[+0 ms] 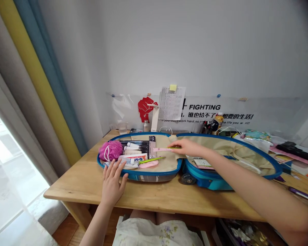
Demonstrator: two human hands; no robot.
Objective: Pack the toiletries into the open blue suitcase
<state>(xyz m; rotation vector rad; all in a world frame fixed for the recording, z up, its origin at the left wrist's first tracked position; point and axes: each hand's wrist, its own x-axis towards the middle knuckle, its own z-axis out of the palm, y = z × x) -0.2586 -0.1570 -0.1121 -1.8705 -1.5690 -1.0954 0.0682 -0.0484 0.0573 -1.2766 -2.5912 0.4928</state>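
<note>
A small hard-shell suitcase with blue rims lies spread open on the wooden table. Fingers spread, my left hand (114,182) rests at the front rim of its left half (166,172), beside a toothpaste tube (135,158). Over that half, my right hand (188,147) is closed around one end of a slim pink-and-green stick (161,149), its exact kind unclear. A purple bath puff (111,150), white tubes (132,148), a dark multi-piece pack (141,143), a green stick (152,159) and a pink piece (149,164) lie inside.
The suitcase's right half (222,184) has a wheel (187,179) at its corner and holds a card packet (202,162). Behind stand a white lamp (155,119) and an orange bottle (218,122). Papers and bags crowd the right; a bin (242,234) sits below.
</note>
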